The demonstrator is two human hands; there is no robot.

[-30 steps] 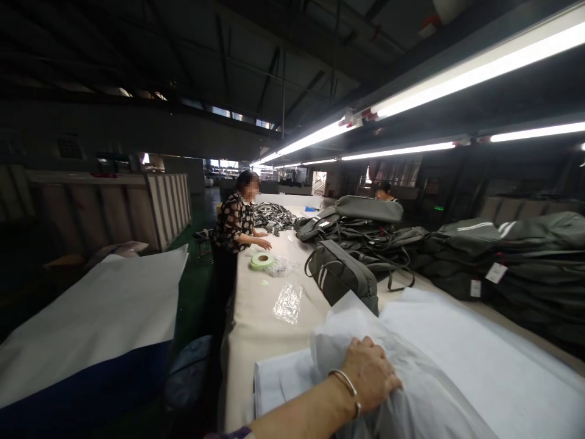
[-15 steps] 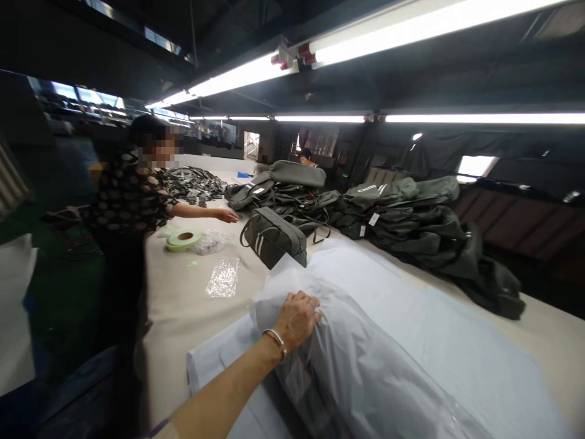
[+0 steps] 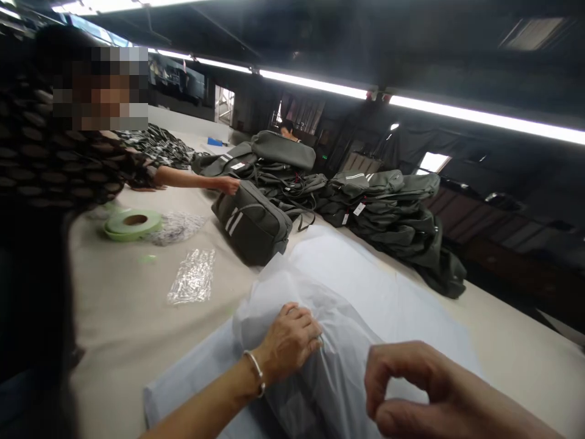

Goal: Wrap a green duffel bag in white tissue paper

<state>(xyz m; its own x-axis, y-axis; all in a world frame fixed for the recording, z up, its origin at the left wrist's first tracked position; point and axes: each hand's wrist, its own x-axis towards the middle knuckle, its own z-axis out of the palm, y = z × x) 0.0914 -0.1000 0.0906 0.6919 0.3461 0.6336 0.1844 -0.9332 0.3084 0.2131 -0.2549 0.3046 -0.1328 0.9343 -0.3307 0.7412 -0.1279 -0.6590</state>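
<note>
The left hand, with a bracelet on its wrist, reaches out flat and grips the top of a thin white plastic bag. The bag lies on white paper on the table. The right hand floats beside it, fingers curled, holding nothing. Farther off, a co-worker's hand touches a dark bag.
</note>
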